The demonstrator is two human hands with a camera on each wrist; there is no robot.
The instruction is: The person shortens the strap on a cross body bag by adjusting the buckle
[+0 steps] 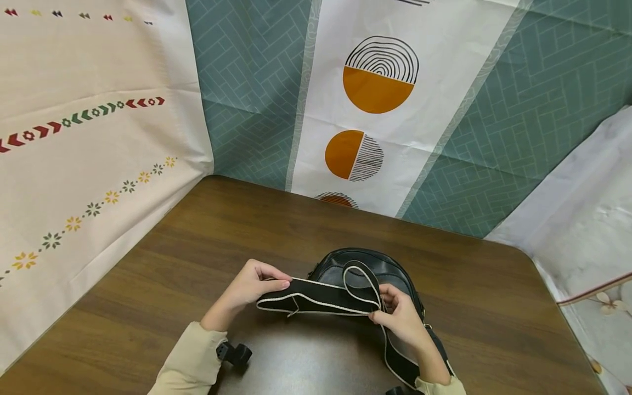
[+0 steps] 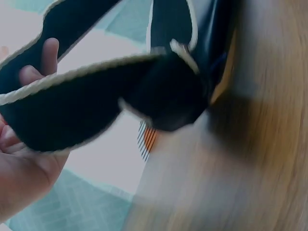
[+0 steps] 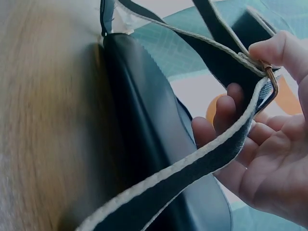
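Observation:
A black bag (image 1: 390, 267) with a rounded top lies on the table. Its wide black strap (image 1: 321, 291), edged in cream, stretches between the two hands in front of the bag. My left hand (image 1: 252, 285) pinches the folded end of the strap between thumb and fingers. At the strap's other end, my right hand (image 1: 402, 318) grips it beside a metal slider buckle (image 3: 273, 89), seen in the right wrist view. A loop of strap stands up near the right fingers, and another length runs down beneath that hand. In the left wrist view the strap (image 2: 67, 115) is blurred.
The brown wooden table (image 1: 237, 219) extends around the bag. Behind it hangs a teal and white patterned cloth (image 1: 252, 99). A cream printed cloth (image 1: 99, 175) borders the left side, a pale one (image 1: 587, 219) the right. The left wrist carries a small black camera (image 1: 234, 354).

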